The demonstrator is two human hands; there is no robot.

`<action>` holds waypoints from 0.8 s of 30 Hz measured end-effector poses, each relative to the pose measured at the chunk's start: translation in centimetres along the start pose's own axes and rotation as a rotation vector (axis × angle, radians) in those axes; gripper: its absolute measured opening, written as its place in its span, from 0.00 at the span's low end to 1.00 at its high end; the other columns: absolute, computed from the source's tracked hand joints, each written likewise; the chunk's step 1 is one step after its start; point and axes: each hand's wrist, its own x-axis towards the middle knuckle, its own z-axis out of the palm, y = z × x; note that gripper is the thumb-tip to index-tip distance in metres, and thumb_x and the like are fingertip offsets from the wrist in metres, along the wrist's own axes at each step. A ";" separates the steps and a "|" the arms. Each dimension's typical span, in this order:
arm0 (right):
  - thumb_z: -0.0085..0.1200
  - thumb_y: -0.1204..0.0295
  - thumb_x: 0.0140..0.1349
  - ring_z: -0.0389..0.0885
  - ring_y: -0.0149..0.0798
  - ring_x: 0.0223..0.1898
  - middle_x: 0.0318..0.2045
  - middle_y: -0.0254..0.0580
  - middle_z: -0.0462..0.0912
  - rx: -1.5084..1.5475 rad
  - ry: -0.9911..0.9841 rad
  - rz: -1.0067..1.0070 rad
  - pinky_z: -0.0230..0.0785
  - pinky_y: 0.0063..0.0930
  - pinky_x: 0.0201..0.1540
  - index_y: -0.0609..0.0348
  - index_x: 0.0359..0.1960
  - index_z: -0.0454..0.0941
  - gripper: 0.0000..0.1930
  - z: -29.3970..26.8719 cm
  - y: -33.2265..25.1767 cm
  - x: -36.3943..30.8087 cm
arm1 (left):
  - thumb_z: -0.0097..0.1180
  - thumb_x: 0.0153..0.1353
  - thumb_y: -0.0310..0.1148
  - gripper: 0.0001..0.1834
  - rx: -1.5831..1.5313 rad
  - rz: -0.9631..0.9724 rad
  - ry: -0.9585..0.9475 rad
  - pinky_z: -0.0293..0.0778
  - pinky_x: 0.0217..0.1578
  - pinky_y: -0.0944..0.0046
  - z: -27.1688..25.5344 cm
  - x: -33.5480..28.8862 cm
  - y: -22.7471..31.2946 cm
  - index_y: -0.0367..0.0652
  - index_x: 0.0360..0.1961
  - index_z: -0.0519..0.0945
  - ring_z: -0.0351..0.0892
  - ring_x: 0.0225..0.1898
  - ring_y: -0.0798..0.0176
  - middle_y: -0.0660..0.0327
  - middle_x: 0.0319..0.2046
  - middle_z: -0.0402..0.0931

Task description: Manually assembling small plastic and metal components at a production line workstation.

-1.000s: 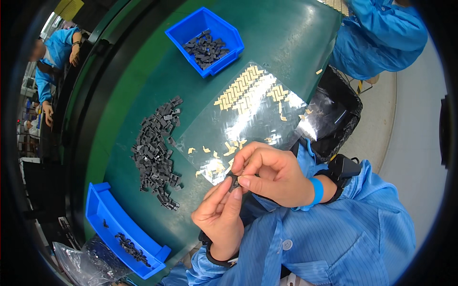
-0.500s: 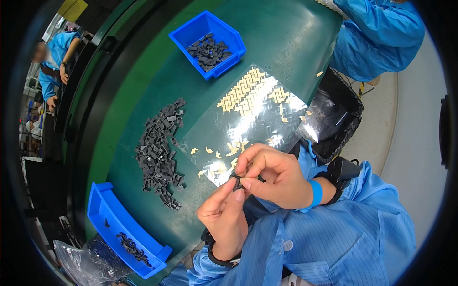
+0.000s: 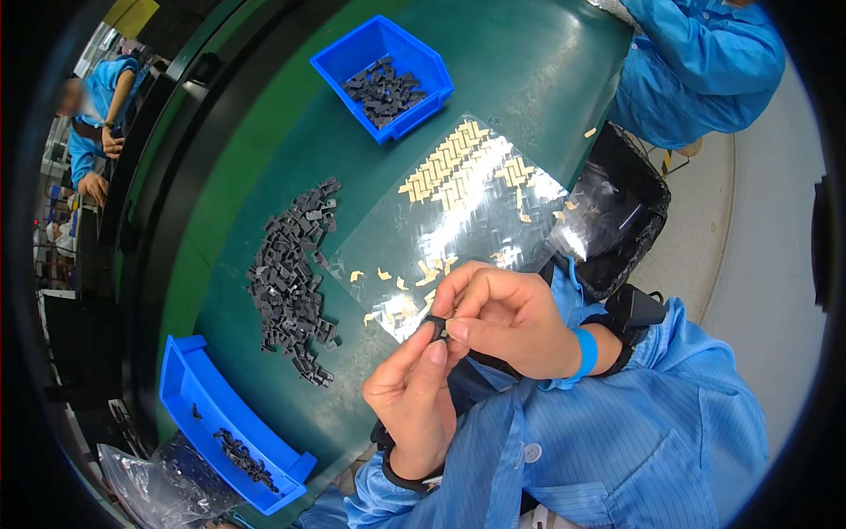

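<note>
Between the fingertips of both hands is a small black plastic part (image 3: 437,327). My left hand (image 3: 414,388) pinches it from below, thumb and index finger closed on it. From the right, my right hand (image 3: 502,317) presses its thumb and index finger at the part; a tiny pale edge shows by the thumb, too small to make out. Just beyond the hands lies a clear plastic sheet (image 3: 370,256) with rows of cream-coloured sticker pieces (image 3: 445,163) and several loose ones near my fingers. Left of the sheet is a heap of dark plastic parts (image 3: 291,282).
A blue bin (image 3: 432,66) with dark parts stands at the far side. Another blue bin (image 3: 176,388) with small black pieces sits at the near left, beside a clear bag (image 3: 150,485). A black-lined container (image 3: 648,189) is at the right. Co-workers (image 3: 696,70) sit nearby.
My hands have shifted slightly, and the black part is turned a little between the fingertips. The co-worker at the far left has moved their hands.
</note>
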 end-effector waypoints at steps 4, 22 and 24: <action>0.51 0.85 0.55 0.71 0.30 0.41 0.40 0.45 0.71 -0.026 -0.006 -0.050 0.66 0.23 0.45 0.65 0.27 0.71 0.04 -0.1 0.3 0.0 | 0.50 0.58 0.20 0.11 -0.004 -0.001 -0.004 0.78 0.42 0.61 0.0 0.0 0.0 0.32 0.42 0.76 0.79 0.38 0.59 0.50 0.37 0.78; 0.56 0.84 0.50 0.72 0.33 0.42 0.39 0.47 0.72 -0.331 -0.024 -0.160 0.66 0.25 0.46 0.64 0.27 0.73 0.05 -0.2 0.0 -0.1 | 0.50 0.57 0.19 0.11 -0.017 -0.019 0.019 0.79 0.40 0.65 0.2 -0.1 0.1 0.32 0.43 0.76 0.79 0.38 0.61 0.51 0.38 0.77; 0.56 0.84 0.50 0.72 0.33 0.41 0.38 0.47 0.72 -0.368 -0.026 -0.175 0.66 0.25 0.45 0.64 0.27 0.73 0.06 -0.3 0.0 0.0 | 0.50 0.57 0.19 0.11 -0.020 -0.023 0.020 0.78 0.40 0.65 0.2 0.0 0.2 0.32 0.43 0.76 0.79 0.38 0.61 0.51 0.38 0.77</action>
